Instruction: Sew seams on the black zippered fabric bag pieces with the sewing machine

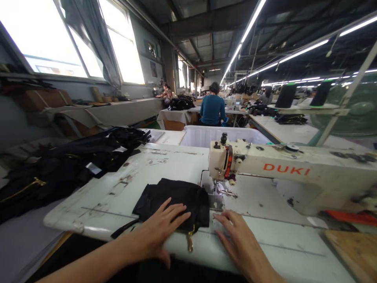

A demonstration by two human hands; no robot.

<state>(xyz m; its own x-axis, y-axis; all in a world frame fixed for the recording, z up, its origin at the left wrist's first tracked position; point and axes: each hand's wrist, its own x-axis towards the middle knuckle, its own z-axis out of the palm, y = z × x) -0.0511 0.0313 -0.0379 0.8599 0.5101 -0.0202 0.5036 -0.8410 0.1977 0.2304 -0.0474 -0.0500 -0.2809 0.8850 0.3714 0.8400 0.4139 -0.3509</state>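
Note:
A black fabric piece (179, 196) lies on the pale green sewing table (141, 169), just left of the needle. A gold zipper pull (190, 240) hangs from its near edge. My left hand (165, 222) rests on the fabric with its fingers spread. To the right of the piece, my right hand (234, 232) is on the table near its edge, fingers apart and nothing held. The sewing machine (265, 165), marked DUKI in red, stands at the right, with its presser foot (217, 186) beside the fabric's right edge.
A heap of black zippered pieces (73, 161) covers the left side. Behind the machine sits a white plastic bin (194, 135). Thread cones (287, 95) stand on a holder at the right, above a wooden board (352, 251). A person in blue (212, 108) sits ahead.

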